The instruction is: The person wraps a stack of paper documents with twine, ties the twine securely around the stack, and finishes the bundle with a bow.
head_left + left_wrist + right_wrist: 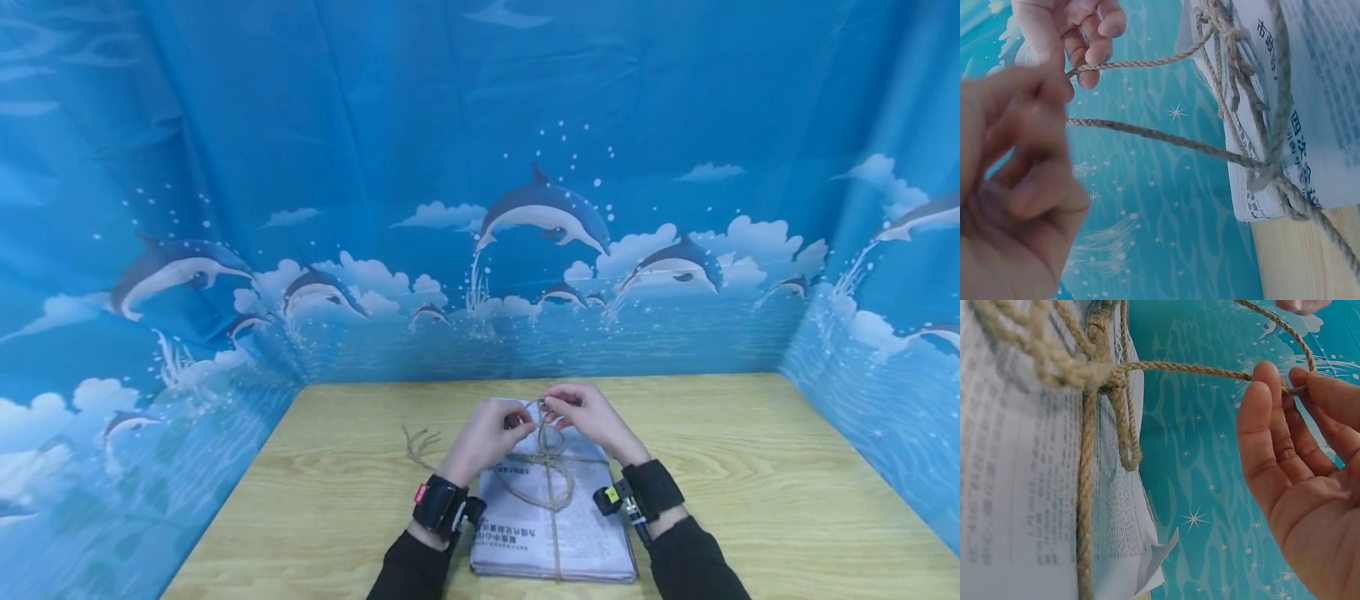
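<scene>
A stack of newspapers (596, 533) lies on the table, with brown twine (554, 533) crossing it both ways and knotted near the middle. Above the far part of the stack, my left hand (483, 433) pinches a strand of the twine between thumb and fingers. Close beside it, my right hand (596, 417) holds a bend of twine between thumb and index finger. Two strands run from the hands to the knot (1225, 34) in the left wrist view. In the right wrist view, short loops hang by the knot, and the right hand's other fingers (1254, 415) are extended.
The wooden table (750, 467) extends to both sides of the stack. A frayed twine end (420, 446) trails onto the wood left of the papers. Behind and beside the table hangs a blue dolphin-print curtain (420, 150).
</scene>
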`<state>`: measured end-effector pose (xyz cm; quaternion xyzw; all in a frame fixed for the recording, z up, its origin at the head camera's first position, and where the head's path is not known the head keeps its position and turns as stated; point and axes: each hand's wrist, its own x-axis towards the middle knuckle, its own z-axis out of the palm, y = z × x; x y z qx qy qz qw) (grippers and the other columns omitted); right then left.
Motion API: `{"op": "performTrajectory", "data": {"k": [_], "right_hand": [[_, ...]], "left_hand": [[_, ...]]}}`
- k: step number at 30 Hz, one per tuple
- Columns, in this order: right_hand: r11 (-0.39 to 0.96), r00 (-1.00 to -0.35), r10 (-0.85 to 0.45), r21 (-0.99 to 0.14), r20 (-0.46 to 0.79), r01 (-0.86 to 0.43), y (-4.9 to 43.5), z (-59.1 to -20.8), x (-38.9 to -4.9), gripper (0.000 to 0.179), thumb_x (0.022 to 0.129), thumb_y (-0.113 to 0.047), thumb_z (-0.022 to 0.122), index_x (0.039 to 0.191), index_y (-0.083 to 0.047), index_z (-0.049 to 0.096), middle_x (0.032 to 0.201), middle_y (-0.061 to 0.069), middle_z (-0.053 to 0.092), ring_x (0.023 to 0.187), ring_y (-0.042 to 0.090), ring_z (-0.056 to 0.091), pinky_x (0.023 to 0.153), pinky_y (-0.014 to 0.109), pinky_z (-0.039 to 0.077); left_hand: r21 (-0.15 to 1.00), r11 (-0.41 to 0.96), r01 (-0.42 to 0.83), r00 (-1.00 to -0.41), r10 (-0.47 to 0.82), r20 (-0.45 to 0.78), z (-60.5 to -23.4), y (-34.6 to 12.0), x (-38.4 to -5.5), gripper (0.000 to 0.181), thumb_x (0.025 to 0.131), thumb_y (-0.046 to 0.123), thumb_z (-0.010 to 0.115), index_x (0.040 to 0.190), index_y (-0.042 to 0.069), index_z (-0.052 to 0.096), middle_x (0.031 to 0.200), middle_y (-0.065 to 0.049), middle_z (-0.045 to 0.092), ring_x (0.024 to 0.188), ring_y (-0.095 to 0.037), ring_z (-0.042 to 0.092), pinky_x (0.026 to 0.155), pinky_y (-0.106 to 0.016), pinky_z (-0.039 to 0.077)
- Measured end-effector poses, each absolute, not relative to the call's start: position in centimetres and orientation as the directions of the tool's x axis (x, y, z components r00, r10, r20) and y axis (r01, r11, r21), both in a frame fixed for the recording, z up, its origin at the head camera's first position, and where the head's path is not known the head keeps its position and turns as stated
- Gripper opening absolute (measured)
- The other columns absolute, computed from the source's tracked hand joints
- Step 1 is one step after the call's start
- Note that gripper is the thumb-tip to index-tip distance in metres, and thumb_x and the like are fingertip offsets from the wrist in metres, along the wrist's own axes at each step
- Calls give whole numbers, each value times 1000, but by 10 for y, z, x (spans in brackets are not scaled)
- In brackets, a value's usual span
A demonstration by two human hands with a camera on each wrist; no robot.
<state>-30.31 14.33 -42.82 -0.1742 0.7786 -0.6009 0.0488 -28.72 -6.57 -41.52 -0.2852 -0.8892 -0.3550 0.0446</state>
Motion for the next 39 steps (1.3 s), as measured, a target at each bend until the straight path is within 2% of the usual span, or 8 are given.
{"op": "performTrajectory", "data": {"k": [5, 9, 15, 22, 26, 32, 35, 39], "right_hand": [[231, -935, -328, -948, 134, -217, 140, -428, -303, 31, 100, -21, 57, 122, 0, 64, 105, 22, 68, 99, 44, 63, 84, 57, 52], [244, -933, -333, -943, 138, -227, 138, -428, -303, 31, 100, -21, 58, 122, -1, 64, 106, 22, 68, 96, 39, 65, 82, 52, 55], [228, -934, -327, -947, 144, -226, 137, -424, -300, 32, 101, -16, 56, 126, 4, 59, 113, 29, 64, 98, 40, 64, 79, 45, 56], [279, -950, -280, -935, 138, -218, 139, -430, -300, 23, 98, -21, 61, 110, 0, 61, 105, 26, 62, 88, 35, 66, 78, 51, 55], [366, -873, -471, -873, 124, -322, 141, -435, -295, 22, 98, -21, 60, 104, -1, 68, 92, 23, 67, 79, 35, 64, 70, 42, 55], [417, -682, -726, -729, 92, -542, 136, -443, -280, 13, 89, -19, 72, 95, -8, 74, 86, 2, 72, 75, 8, 65, 70, 22, 52], [459, -635, -770, -637, 62, -619, 134, -446, -271, 16, 78, -22, 82, 89, -13, 74, 82, -6, 69, 74, 1, 61, 70, 19, 51], [535, -643, -764, -499, 58, -682, 133, -446, -262, 20, 69, -17, 86, 81, -17, 70, 79, -9, 62, 72, -1, 54, 68, 17, 46]], "left_hand": [[571, 614, 545, -833, 320, 450, -416, -64, -289, 19, 91, 19, 70, 108, 10, 71, 92, -1, 70, 72, -6, 60, 63, -19, 48], [553, 622, 555, -817, 284, 502, -417, -60, -291, 23, 91, 17, 71, 113, 11, 70, 99, -5, 72, 73, -9, 63, 64, -19, 50], [617, 596, 514, -853, 279, 441, -417, -57, -296, 10, 95, 20, 66, 98, 14, 74, 84, 3, 72, 72, -5, 64, 67, -21, 51], [791, 435, 430, -902, 240, 358, -421, -61, -300, 7, 96, 15, 64, 93, 10, 68, 84, -10, 71, 70, -15, 68, 62, -24, 54], [826, 404, 394, -916, 247, 316, -422, -64, -301, 7, 96, 16, 64, 94, 10, 67, 84, -8, 71, 71, -15, 69, 63, -25, 56], [824, 427, 371, -925, 249, 288, -421, -66, -301, 6, 96, 18, 64, 93, 13, 67, 83, -3, 72, 74, -14, 70, 66, -24, 55], [819, 435, 373, -924, 253, 287, -420, -66, -301, 6, 96, 18, 64, 92, 14, 67, 83, -2, 73, 74, -14, 70, 67, -24, 55], [816, 428, 390, -916, 271, 295, -420, -65, -302, 6, 96, 17, 64, 93, 13, 67, 83, -3, 73, 73, -14, 70, 66, -24, 55]]}}
